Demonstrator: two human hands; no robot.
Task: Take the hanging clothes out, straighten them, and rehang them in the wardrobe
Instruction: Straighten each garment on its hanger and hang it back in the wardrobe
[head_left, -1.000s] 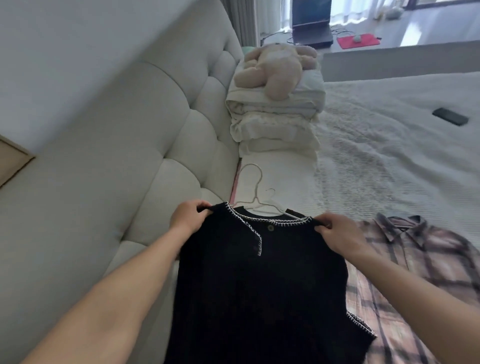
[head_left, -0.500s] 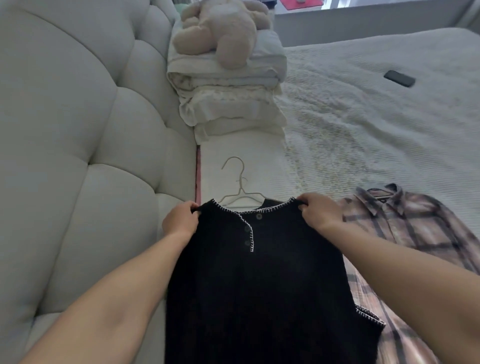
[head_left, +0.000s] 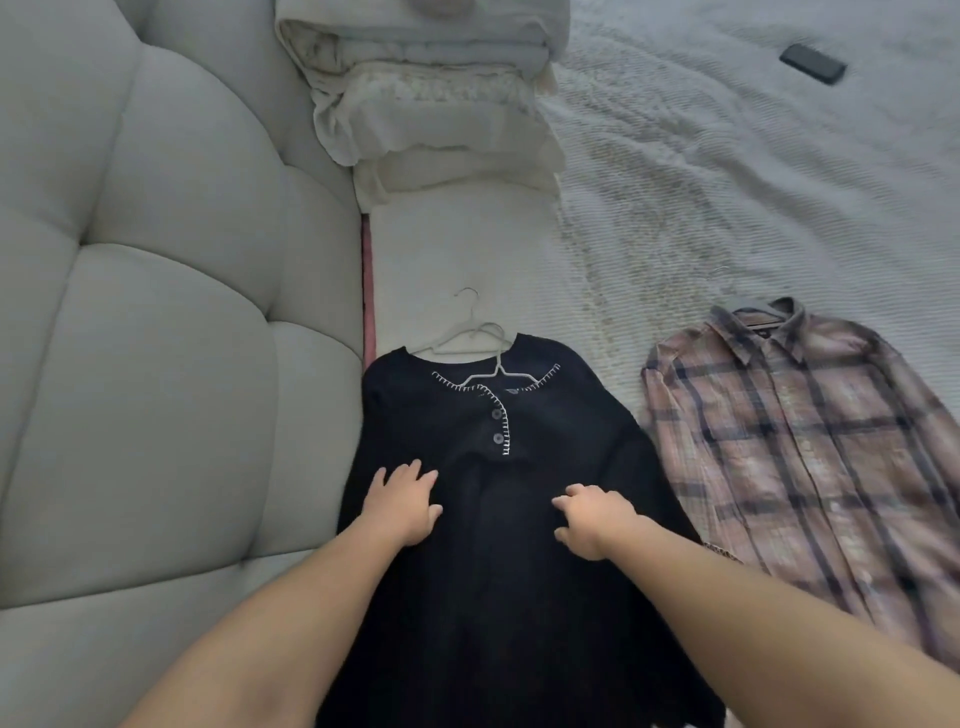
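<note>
A: Black top flat on bed, white hanger at its neck, beside plaid shirt
B: Hands?
A: Left hand flat on it; right hand curled, pinching fabric

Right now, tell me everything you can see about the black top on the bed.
The black top is a dark knit with white stitching round the neckline and placket, and two buttons. It lies flat, front up, on the bed, beside the headboard. A white hanger sits in its neck, hook pointing away. The left hand rests flat on it; the right hand touches it with curled fingers.
</note>
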